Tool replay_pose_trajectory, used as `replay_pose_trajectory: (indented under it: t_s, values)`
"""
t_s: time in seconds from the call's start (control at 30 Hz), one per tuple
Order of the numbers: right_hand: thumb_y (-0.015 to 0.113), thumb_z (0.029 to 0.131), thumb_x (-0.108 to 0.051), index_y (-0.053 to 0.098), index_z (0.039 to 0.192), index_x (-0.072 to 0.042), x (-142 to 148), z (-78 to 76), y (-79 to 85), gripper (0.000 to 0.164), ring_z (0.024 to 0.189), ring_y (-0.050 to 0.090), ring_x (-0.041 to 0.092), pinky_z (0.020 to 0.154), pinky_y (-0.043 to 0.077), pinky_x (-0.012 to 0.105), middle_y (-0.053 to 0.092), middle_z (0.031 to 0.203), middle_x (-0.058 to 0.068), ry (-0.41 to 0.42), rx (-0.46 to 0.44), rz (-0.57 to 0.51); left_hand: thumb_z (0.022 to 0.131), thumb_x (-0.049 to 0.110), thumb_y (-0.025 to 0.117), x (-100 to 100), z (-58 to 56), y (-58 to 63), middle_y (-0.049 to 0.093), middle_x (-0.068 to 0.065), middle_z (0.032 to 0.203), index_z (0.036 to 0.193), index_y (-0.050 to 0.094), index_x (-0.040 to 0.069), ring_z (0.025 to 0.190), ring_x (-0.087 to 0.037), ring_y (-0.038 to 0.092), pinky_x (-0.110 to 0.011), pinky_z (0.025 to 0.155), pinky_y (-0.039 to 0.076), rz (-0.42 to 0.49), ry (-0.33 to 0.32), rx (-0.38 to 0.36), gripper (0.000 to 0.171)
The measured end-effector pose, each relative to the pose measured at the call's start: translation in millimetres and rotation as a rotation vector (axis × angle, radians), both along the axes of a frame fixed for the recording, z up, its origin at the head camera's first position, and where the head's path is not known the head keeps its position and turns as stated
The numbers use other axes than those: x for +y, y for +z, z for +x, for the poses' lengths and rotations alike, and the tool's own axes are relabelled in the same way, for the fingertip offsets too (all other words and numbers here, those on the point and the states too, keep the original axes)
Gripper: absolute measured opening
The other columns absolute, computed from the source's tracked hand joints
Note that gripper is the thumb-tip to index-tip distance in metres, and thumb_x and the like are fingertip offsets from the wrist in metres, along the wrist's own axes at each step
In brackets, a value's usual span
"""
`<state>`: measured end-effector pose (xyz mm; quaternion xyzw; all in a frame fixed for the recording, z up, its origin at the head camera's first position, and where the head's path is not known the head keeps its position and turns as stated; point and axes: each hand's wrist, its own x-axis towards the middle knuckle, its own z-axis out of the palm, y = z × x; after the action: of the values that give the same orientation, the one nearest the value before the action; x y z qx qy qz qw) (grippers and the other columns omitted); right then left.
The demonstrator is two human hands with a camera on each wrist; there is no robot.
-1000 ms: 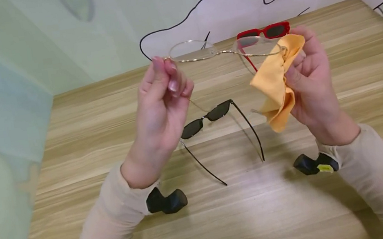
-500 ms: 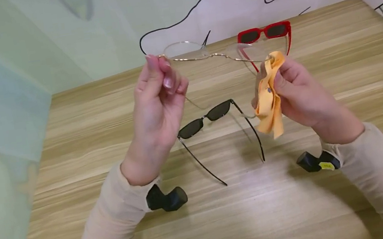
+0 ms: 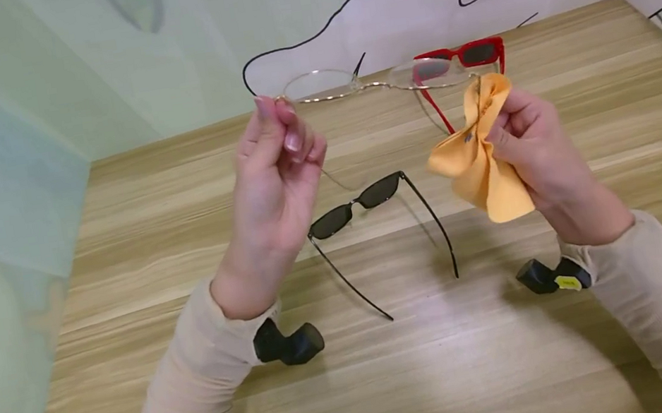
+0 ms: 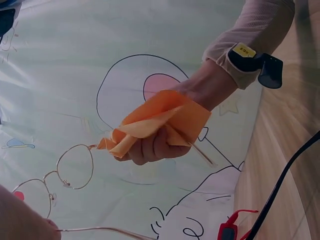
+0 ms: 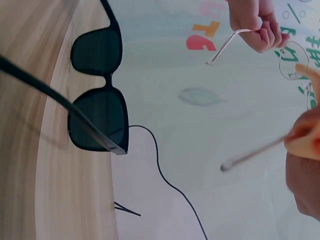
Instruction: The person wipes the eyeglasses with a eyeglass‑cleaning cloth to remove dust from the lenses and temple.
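Observation:
Thin gold wire-rimmed glasses (image 3: 375,86) with clear lenses are held up above the table. My left hand (image 3: 275,179) pinches their left hinge end between thumb and fingers. At the other end, my right hand (image 3: 544,150) grips an orange cleaning cloth (image 3: 489,147) wrapped round the right temple arm. In the left wrist view the tip of that temple (image 4: 204,155) sticks out below the bunched cloth. The right wrist view shows both temple arms pointing back from the hands, with the left temple (image 5: 225,47) bare. The fingertips of my right hand are partly hidden behind the cloth.
Black sunglasses (image 3: 359,206) rest with temples spread on the wooden table (image 3: 459,373), below the hands. Red sunglasses (image 3: 478,54) are at the table's back edge, partly seen through the clear lens. A wall (image 3: 185,50) with drawings stands behind and at left.
The right hand with the cloth dipped down and inward, tilting the glasses, then rose back to about level. The cloth's folds have shifted. My left hand moved slightly left and kept its pinch.

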<state>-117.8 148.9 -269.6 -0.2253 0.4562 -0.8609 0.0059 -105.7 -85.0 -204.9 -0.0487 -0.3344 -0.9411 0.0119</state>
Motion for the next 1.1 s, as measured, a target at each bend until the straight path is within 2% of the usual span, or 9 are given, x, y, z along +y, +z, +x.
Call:
replay_pose_trajectory:
  t_s: [0.1, 0.2, 0.37, 0.47, 0.6, 0.7, 0.9, 1.0, 1.1]
  values:
    - [0.058, 0.091, -0.008, 0.056, 0.1, 0.005, -2.7, 1.1, 4.4, 0.016, 0.069, 0.064, 0.011, 0.064, 0.054, 0.021, 0.056, 0.078, 0.006, -0.029, -0.013, 0.055, 0.103, 0.015, 0.028, 0.3, -0.8, -0.3, 0.037, -0.001, 0.059, 0.069, 0.058, 0.009, 0.056, -0.012, 0.029, -0.02, 0.057, 0.028, -0.006, 0.006, -0.008, 0.046]
    - [0.057, 0.09, -0.019, 0.054, 0.104, 0.004, -2.1, 1.2, 5.8, 0.028, 0.074, 0.067, 0.014, 0.065, 0.054, 0.024, 0.059, 0.082, 0.008, 0.041, -0.039, 0.078, 0.103, 0.016, 0.029, -1.1, -2.8, 0.3, 0.037, 0.0, 0.059, 0.069, 0.058, 0.008, 0.055, -0.011, 0.029, -0.02, 0.057, 0.028, 0.011, 0.013, -0.025, 0.045]
    - [0.049, 0.093, 0.003, 0.048, 0.12, 0.009, 6.8, -3.4, -1.5, 0.027, 0.088, 0.066, 0.025, 0.071, 0.055, 0.032, 0.062, 0.101, 0.018, 0.333, 0.008, -0.005, 0.102, 0.018, 0.032, -5.0, -5.4, 1.2, 0.038, -0.001, 0.059, 0.07, 0.057, 0.006, 0.054, -0.012, 0.029, -0.02, 0.057, 0.027, 0.064, 0.02, -0.06, 0.043]
    - [0.047, 0.091, 0.013, 0.048, 0.122, 0.011, 10.2, -5.0, -6.2, 0.031, 0.089, 0.066, 0.027, 0.071, 0.055, 0.034, 0.063, 0.104, 0.021, 0.367, 0.012, -0.056, 0.102, 0.018, 0.031, -4.1, -6.3, 0.9, 0.037, -0.001, 0.058, 0.07, 0.057, 0.006, 0.054, -0.012, 0.028, -0.02, 0.057, 0.025, 0.054, 0.025, -0.07, 0.043]
    - [0.057, 0.086, 0.011, 0.059, 0.108, 0.011, 9.0, -5.7, -7.4, 0.022, 0.081, 0.069, 0.025, 0.066, 0.055, 0.031, 0.068, 0.094, 0.02, 0.132, -0.021, -0.057, 0.102, 0.016, 0.03, 0.4, -5.1, -2.7, 0.038, 0.0, 0.059, 0.07, 0.058, 0.007, 0.055, -0.011, 0.03, -0.02, 0.058, 0.026, -0.011, 0.014, -0.076, 0.043]
    - [0.062, 0.084, 0.008, 0.061, 0.099, 0.012, 5.6, -6.5, -5.1, 0.016, 0.078, 0.069, 0.024, 0.065, 0.055, 0.03, 0.069, 0.089, 0.019, -0.051, -0.067, -0.092, 0.102, 0.011, 0.031, 2.6, -2.9, -7.4, 0.047, 0.0, 0.062, 0.072, 0.06, 0.008, 0.057, -0.009, 0.041, -0.016, 0.06, 0.036, -0.09, -0.019, -0.062, 0.042]
    - [0.061, 0.082, 0.011, 0.061, 0.101, 0.013, -2.6, -6.4, 1.3, 0.019, 0.079, 0.069, 0.026, 0.069, 0.055, 0.031, 0.068, 0.089, 0.022, -0.311, -0.151, -0.224, 0.099, 0.0, 0.037, 6.0, -0.8, -16.7, 0.063, -0.001, 0.068, 0.077, 0.066, 0.008, 0.065, -0.008, 0.061, -0.019, 0.069, 0.052, -0.27, -0.07, 0.064, 0.038]
    - [0.061, 0.081, 0.013, 0.059, 0.104, 0.015, -6.6, -5.6, 4.8, 0.024, 0.084, 0.067, 0.03, 0.074, 0.054, 0.034, 0.066, 0.093, 0.024, -0.426, -0.111, -0.287, 0.097, -0.001, 0.04, 8.5, -0.9, -19.0, 0.066, -0.001, 0.069, 0.078, 0.068, 0.01, 0.066, -0.009, 0.064, -0.021, 0.069, 0.053, -0.308, -0.064, 0.123, 0.035]
    - [0.067, 0.077, 0.013, 0.058, 0.103, 0.016, -11.6, -3.4, 10.4, 0.027, 0.084, 0.065, 0.032, 0.075, 0.055, 0.036, 0.064, 0.093, 0.026, -0.571, 0.0, -0.323, 0.096, -0.002, 0.041, 11.2, -1.4, -20.4, 0.067, -0.001, 0.069, 0.078, 0.069, 0.012, 0.066, -0.009, 0.065, -0.022, 0.069, 0.053, -0.326, -0.044, 0.154, 0.036]
